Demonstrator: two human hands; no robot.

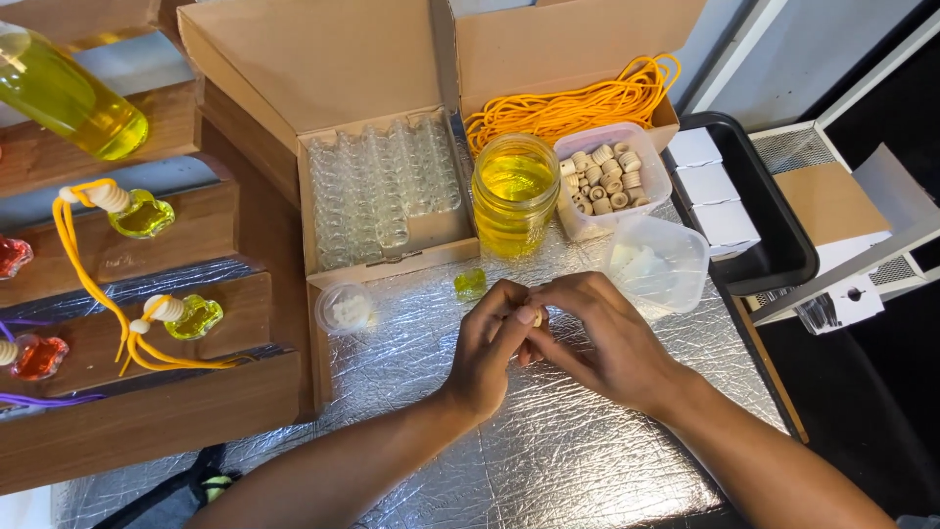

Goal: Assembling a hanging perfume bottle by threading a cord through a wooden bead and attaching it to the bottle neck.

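Small pale piece pinched between left hand and right hand: mostly covered by fingertips, shape not readable. Large yellow bottle cut off at top-left edge. Red bottles clipped at left edge. Contents of clear tub indistinct.

Both bare forearms reach in from the lower edge and converge at the middle, where the left hand and the right hand meet fingertip to fingertip, fingers curled inward, thumbs and forefingers pinched together, knuckles up and wrists held low and nearly level.
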